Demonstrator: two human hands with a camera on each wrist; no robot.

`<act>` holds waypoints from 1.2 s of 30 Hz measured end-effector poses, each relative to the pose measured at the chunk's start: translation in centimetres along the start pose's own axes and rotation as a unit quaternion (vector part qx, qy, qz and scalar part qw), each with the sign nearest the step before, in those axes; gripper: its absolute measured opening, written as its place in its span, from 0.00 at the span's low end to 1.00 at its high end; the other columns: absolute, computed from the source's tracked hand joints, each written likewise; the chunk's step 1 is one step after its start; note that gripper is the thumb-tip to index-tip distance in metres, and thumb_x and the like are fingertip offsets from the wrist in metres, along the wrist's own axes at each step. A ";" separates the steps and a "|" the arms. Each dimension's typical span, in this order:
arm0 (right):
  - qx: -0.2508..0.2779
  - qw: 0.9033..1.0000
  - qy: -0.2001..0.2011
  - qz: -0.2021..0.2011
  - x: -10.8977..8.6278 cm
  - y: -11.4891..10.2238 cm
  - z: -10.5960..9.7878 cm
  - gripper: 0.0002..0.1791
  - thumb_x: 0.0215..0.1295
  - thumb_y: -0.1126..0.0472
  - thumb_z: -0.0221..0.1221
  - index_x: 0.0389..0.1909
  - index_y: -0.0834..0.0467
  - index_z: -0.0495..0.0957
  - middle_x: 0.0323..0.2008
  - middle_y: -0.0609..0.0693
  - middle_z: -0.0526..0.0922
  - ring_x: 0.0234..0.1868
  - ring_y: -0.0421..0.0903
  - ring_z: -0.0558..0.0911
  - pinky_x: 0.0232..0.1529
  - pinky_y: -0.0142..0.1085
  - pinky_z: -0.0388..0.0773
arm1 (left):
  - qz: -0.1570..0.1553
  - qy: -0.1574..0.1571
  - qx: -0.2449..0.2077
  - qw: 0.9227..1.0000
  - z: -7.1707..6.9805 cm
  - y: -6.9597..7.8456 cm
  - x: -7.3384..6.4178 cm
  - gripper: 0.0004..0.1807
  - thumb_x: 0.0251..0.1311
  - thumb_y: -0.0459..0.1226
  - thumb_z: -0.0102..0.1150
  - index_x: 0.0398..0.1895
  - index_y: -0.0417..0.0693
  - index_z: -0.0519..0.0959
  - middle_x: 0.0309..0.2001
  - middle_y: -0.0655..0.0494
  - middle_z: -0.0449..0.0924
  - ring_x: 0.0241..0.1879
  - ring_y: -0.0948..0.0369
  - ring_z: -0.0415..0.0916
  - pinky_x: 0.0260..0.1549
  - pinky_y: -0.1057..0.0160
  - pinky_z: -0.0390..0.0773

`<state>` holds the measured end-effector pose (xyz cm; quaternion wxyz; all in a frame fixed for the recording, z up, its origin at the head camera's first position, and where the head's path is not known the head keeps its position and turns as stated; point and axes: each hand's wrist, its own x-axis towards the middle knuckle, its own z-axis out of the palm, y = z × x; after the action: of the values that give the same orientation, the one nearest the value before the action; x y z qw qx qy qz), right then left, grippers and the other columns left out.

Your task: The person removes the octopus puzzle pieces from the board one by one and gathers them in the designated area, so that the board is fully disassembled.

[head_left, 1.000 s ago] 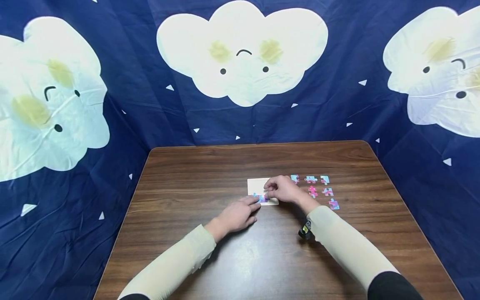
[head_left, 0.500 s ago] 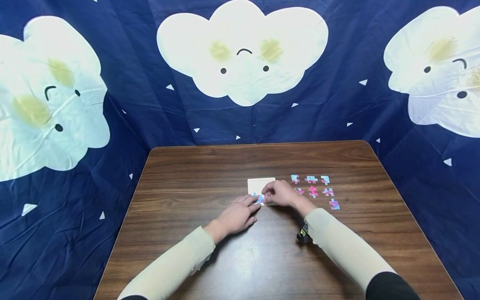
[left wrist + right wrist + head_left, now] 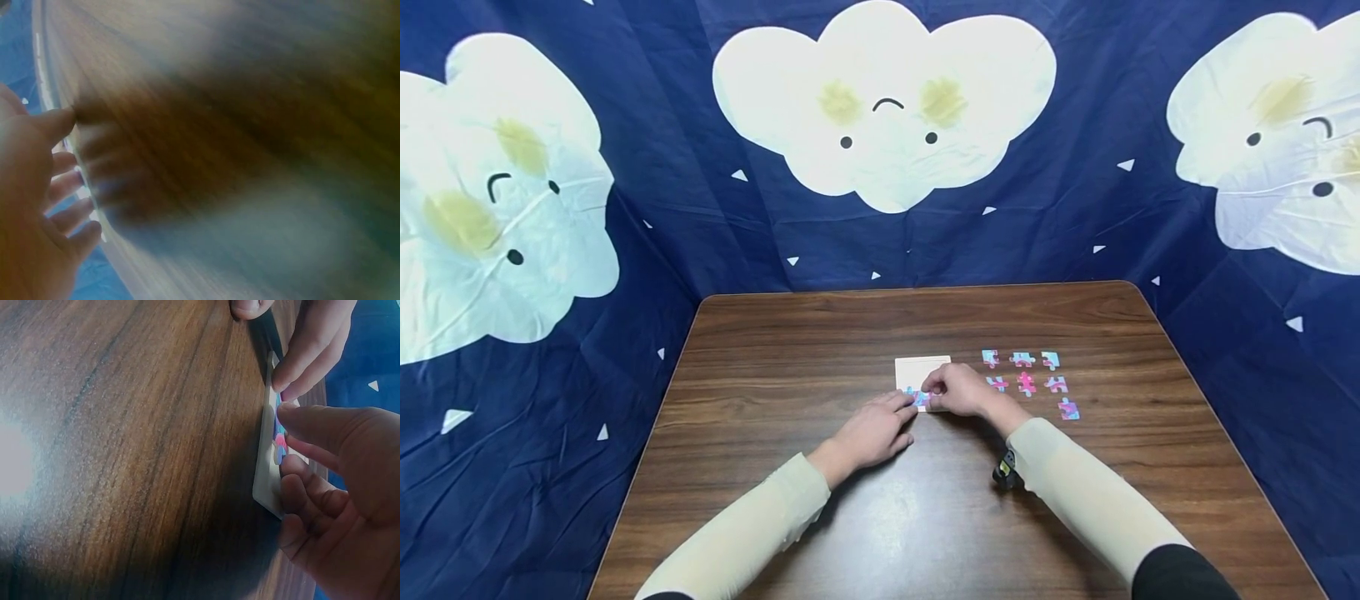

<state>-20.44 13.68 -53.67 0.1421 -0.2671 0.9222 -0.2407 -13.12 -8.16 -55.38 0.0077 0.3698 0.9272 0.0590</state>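
Observation:
A small white puzzle tray (image 3: 917,365) lies flat on the table, with pink, blue and purple jigsaw pieces (image 3: 917,397) along its near edge. My left hand (image 3: 867,429) rests its outstretched fingertips at the tray's near left corner, touching the pieces there. With thumb and fingers my right hand (image 3: 964,390) pinches a jigsaw piece (image 3: 280,444) low at the tray's near side; the fingers hide much of it. In the left wrist view the left hand (image 3: 28,194) has its fingers spread, and the tray shows only as a thin bright strip.
Several loose jigsaw pieces lie right of the tray, among them a pink one (image 3: 1026,383) and a purple one (image 3: 1069,408). The brown wooden table (image 3: 775,350) ends at a dark blue curtain (image 3: 662,208) printed with clouds.
My right hand has shifted slightly left along the tray's near side, with the jigsaw piece, uncovering a loose piece behind it. The left hand stays in place.

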 end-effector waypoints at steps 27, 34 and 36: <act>0.052 0.998 0.021 0.011 -0.4 -0.2 -0.1 0.07 0.58 0.64 0.71 0.36 0.52 0.84 0.30 0.42 0.83 0.34 0.39 0.79 0.44 0.41 0.78 | -0.009 0.000 -0.005 1.000 0.1 0.1 0.0 0.33 0.69 0.51 0.61 0.69 0.39 0.74 0.68 0.46 0.73 0.70 0.50 0.70 0.73 0.52 0.66; 0.063 0.998 0.023 0.005 -0.4 0.0 0.0 0.07 0.60 0.62 0.71 0.38 0.51 0.86 0.31 0.41 0.85 0.35 0.37 0.81 0.45 0.41 0.80 | -0.012 0.015 -0.010 1.000 -0.1 0.0 -0.1 0.32 0.66 0.52 0.65 0.66 0.42 0.77 0.63 0.45 0.74 0.65 0.48 0.73 0.71 0.45 0.68; 0.064 0.998 0.024 0.004 -0.4 0.1 0.0 0.08 0.60 0.63 0.71 0.39 0.51 0.86 0.31 0.41 0.86 0.36 0.37 0.81 0.45 0.40 0.80 | -0.013 0.013 -0.010 1.000 -0.1 0.0 0.0 0.32 0.66 0.52 0.65 0.66 0.43 0.77 0.63 0.45 0.74 0.65 0.48 0.73 0.71 0.45 0.68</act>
<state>-20.17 13.94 -53.68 0.1378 -0.2479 0.9092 -0.3047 -13.14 -8.21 -55.25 0.0000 0.3571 0.9312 0.0732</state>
